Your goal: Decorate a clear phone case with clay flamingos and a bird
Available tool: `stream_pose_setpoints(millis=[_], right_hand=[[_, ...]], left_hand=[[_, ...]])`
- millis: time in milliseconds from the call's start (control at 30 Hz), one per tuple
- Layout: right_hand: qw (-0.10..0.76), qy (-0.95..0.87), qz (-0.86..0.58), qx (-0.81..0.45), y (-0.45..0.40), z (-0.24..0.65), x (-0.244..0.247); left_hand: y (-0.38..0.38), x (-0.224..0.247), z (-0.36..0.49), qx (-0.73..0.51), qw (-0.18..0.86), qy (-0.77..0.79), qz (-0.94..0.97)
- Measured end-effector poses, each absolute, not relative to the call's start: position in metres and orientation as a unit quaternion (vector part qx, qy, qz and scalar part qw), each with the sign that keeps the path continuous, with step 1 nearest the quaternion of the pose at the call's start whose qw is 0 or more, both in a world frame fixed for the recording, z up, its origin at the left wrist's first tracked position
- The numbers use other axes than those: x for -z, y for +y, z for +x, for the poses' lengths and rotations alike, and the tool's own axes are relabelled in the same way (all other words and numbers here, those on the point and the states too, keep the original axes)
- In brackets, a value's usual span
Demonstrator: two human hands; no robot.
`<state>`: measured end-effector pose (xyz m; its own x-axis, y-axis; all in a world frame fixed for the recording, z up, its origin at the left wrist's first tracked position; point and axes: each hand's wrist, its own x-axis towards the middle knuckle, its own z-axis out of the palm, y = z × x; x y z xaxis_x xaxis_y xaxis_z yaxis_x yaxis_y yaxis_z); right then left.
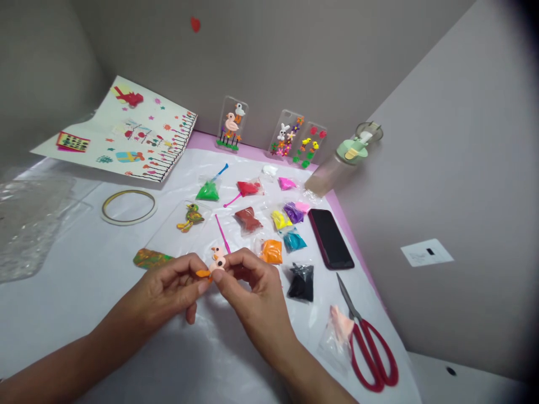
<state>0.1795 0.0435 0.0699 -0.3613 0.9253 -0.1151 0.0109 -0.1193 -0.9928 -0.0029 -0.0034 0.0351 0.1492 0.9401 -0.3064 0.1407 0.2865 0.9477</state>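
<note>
While both hands pinch a small peach-pink clay bird (pixel 218 261) above a white plastic sheet (pixel 80 314), the left hand (pixel 168 286) and right hand (pixel 256 280) sit close together, an orange clay piece (pixel 202 274) jutting out at nine o'clock. Eleven small bags of coloured clay (pixel 248 220) lie around twelve o'clock, with three clear phone cases (pixel 232 123) standing beyond them. A black smartphone (pixel 330 238) rests at two o'clock, red-handled scissors (pixel 370 353) at four, and a tape roll (pixel 128 206) at ten. A white wall label (pixel 426 252) is too small to read.
</note>
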Motion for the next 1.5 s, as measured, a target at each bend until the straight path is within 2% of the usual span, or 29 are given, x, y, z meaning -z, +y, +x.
stream_pose_setpoints(millis=[433,567,800,1067,1267,1500], right_hand=[[0.387,-0.583,-0.42,-0.579,0.043,0.18,-0.069],[0.385,-0.584,-0.42,-0.579,0.043,0.18,-0.069],[0.384,-0.584,-0.416,-0.582,0.041,0.179,-0.068],[0.39,-0.631,-0.418,-0.525,0.04,0.18,-0.066],[0.388,-0.599,-0.422,-0.559,0.045,0.182,-0.066],[0.374,-0.596,-0.419,-0.574,0.044,0.181,-0.065]], left_hand=[[-0.003,-0.037,-0.006,-0.353,0.596,0.532,0.486],[-0.001,-0.038,-0.009,-0.32,0.607,0.515,0.514],[-0.001,-0.044,-0.006,-0.324,0.583,0.533,0.521],[0.0,-0.034,-0.014,-0.314,0.593,0.51,0.538],[0.002,-0.033,-0.015,-0.328,0.592,0.521,0.52],[-0.003,-0.039,-0.011,-0.349,0.544,0.57,0.506]])
